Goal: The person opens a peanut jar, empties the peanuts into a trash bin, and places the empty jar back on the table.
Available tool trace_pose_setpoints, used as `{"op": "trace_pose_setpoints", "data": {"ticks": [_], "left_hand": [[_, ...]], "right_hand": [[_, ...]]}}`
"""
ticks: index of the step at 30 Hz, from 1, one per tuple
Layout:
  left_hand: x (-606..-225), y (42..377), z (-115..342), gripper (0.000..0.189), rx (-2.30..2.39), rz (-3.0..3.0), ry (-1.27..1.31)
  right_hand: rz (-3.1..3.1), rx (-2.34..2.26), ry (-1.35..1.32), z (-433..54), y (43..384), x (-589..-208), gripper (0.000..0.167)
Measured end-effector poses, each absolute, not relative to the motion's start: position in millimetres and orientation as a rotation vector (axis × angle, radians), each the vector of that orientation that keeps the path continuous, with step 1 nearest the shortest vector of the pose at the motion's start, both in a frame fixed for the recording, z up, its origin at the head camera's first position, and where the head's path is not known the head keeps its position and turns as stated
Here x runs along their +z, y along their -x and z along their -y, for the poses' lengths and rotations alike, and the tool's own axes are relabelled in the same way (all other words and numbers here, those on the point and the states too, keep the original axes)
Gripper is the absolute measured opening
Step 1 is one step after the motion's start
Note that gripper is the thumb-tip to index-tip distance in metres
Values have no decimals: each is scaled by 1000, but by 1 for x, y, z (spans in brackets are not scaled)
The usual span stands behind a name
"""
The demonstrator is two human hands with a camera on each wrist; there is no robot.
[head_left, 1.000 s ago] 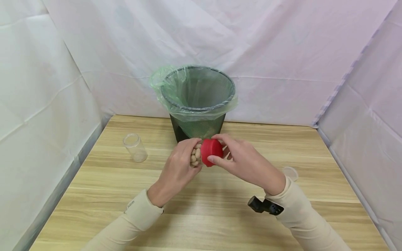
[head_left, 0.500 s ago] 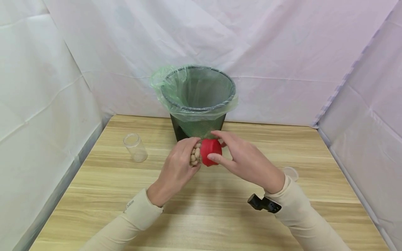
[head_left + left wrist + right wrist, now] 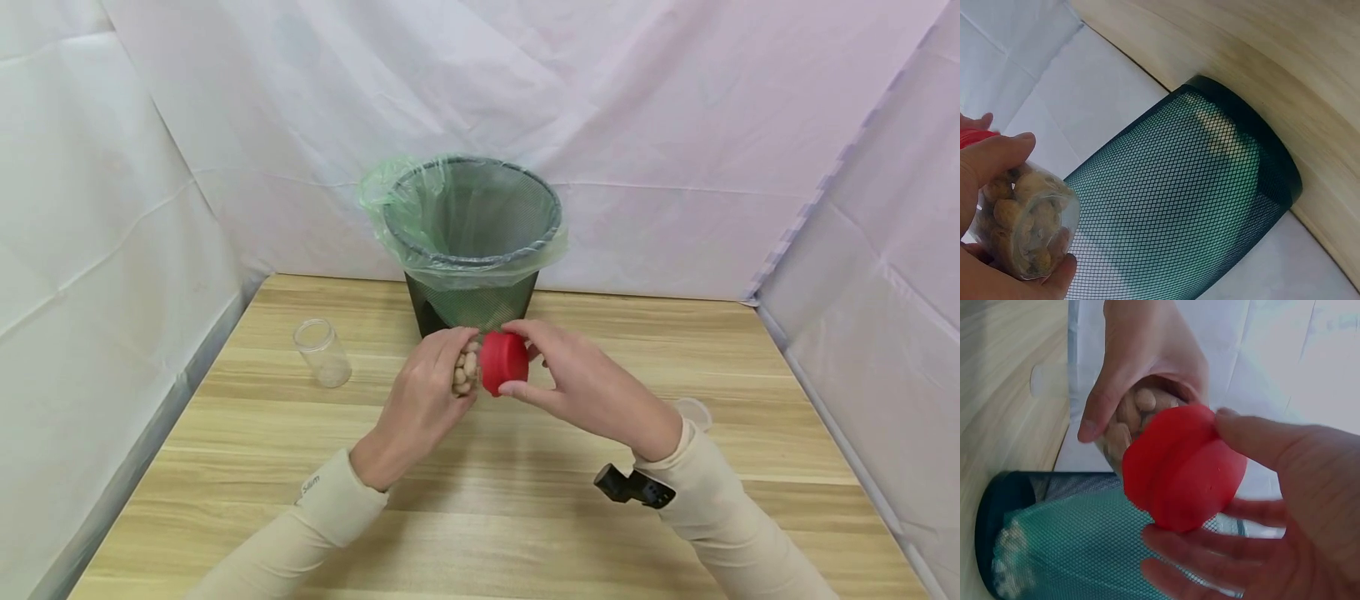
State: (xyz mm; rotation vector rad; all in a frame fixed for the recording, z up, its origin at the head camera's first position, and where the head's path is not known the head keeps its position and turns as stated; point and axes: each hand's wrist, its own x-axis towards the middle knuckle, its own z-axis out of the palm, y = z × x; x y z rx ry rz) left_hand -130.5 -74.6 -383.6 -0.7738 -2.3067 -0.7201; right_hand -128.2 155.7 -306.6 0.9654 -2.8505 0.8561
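My left hand (image 3: 420, 396) grips a clear jar (image 3: 1025, 222) filled with beige, knobbly pieces that look like peanuts in the shell. The jar is held on its side above the table, its base facing left in the head view. A red lid (image 3: 504, 363) sits on the jar's right end; the right wrist view shows its ridged shape. Around this lid curl the thumb and fingers of my right hand (image 3: 585, 383). In the right wrist view the thumb touches the lid's upper edge and fingertips meet its lower side.
Behind the hands stands a black mesh bin (image 3: 474, 262) lined with a green bag; something pale lies at its bottom. A lidless clear jar (image 3: 322, 354) stands at left. A translucent disc (image 3: 693, 414) lies beside the right wrist. White sheets enclose the table.
My right fingers loosened and lifted a little from the red lid, then came back around it. The lid appears slightly turned. My left hand stays nearly still on the jar.
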Motion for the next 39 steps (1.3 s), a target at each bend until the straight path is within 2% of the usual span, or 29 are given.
{"op": "trace_pose_setpoints", "data": {"ticks": [7, 13, 21, 30, 39], "left_hand": [[-386, 132, 75, 61, -733, 2325, 759], [-386, 132, 74, 63, -710, 2294, 772], [-387, 132, 72, 57, -651, 2259, 773], [-388, 135, 74, 48, -673, 2244, 759], [-390, 136, 85, 59, -780, 2288, 683]], "right_hand": [[2773, 731, -1081, -160, 128, -310, 81], [2899, 1004, -940, -162, 128, -310, 71], [2922, 1080, -838, -156, 129, -311, 64], [2820, 850, -914, -158, 127, -308, 67], [2799, 778, -894, -176, 130, -307, 70]]}}
